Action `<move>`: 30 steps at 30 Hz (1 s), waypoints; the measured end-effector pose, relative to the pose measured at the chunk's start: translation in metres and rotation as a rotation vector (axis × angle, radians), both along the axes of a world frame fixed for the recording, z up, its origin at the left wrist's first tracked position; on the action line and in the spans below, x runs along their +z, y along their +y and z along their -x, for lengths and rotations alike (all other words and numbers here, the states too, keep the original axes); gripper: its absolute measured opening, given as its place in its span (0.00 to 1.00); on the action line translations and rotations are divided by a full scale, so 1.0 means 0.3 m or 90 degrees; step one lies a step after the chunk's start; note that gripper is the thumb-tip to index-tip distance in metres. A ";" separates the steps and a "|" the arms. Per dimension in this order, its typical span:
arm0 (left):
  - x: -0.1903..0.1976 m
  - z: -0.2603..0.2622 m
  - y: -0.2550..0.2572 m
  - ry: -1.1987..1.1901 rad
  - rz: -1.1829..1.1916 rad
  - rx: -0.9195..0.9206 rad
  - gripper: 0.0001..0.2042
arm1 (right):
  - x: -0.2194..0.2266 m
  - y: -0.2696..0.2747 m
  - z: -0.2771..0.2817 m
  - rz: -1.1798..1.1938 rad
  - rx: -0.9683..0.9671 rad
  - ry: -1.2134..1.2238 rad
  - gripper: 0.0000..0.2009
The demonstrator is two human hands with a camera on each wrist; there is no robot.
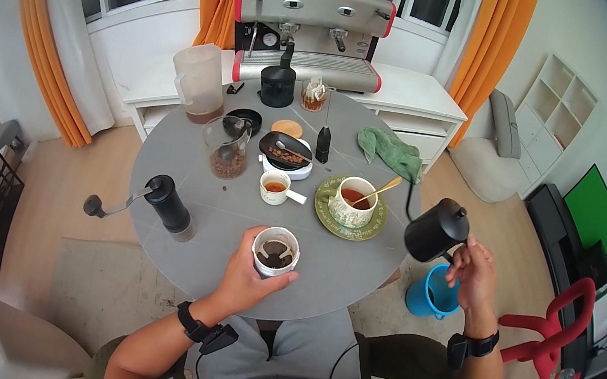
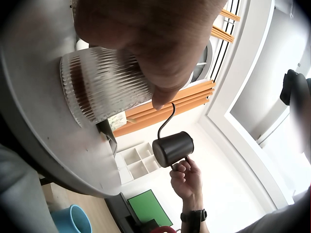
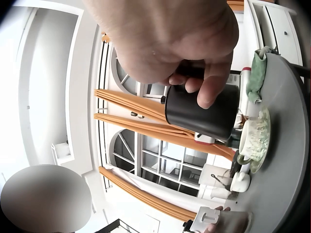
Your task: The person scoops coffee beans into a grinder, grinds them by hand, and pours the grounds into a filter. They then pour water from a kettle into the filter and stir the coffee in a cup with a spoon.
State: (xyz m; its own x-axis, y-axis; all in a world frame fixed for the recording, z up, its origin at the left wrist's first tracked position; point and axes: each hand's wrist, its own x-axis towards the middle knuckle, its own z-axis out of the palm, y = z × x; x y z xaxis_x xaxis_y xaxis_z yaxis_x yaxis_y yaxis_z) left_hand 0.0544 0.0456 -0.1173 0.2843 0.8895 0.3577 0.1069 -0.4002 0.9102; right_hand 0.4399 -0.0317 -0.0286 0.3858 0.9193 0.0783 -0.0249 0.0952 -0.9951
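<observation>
My left hand (image 1: 250, 274) grips a ribbed glass (image 2: 104, 85) at the table's near edge, fingers and thumb round its upper part. Brown liquid shows low in the glass. A white drip coffee bag (image 1: 288, 239) with dark wet grounds (image 1: 276, 254) sits in its mouth. My right hand (image 1: 474, 274) holds a black gooseneck kettle (image 1: 432, 231) by its handle, raised off to the right of the table edge. Its thin spout (image 1: 409, 201) points left, toward the table. Left of the kettle, a patterned teacup (image 1: 351, 211) of reddish tea with a gold spoon stands on a green saucer (image 1: 325, 220).
A hand grinder (image 1: 169, 205) stands at left with its crank outward. Mid-table are a glass server (image 1: 228, 159) with beans, a small white cup (image 1: 274, 187) and a black bean dish (image 1: 284, 150). A green cloth (image 1: 387, 152) lies at back right. A blue bucket (image 1: 433, 295) is below the kettle.
</observation>
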 end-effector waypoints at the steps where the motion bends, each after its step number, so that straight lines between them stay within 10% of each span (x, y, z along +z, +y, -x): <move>1: -0.003 0.000 0.001 -0.002 -0.005 0.001 0.38 | -0.010 0.007 -0.017 0.002 -0.001 -0.002 0.22; 30: 0.008 0.003 -0.004 0.010 -0.005 -0.004 0.38 | -0.344 0.502 -0.062 0.019 -0.055 -0.007 0.22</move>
State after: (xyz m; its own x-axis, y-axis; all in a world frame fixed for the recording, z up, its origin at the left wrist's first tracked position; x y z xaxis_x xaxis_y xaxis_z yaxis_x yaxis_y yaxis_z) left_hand 0.0535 0.0444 -0.1149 0.2958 0.8849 0.3597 0.1178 -0.4075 0.9056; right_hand 0.4584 0.1188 -0.1319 0.4630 0.8846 0.0553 -0.0072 0.0661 -0.9978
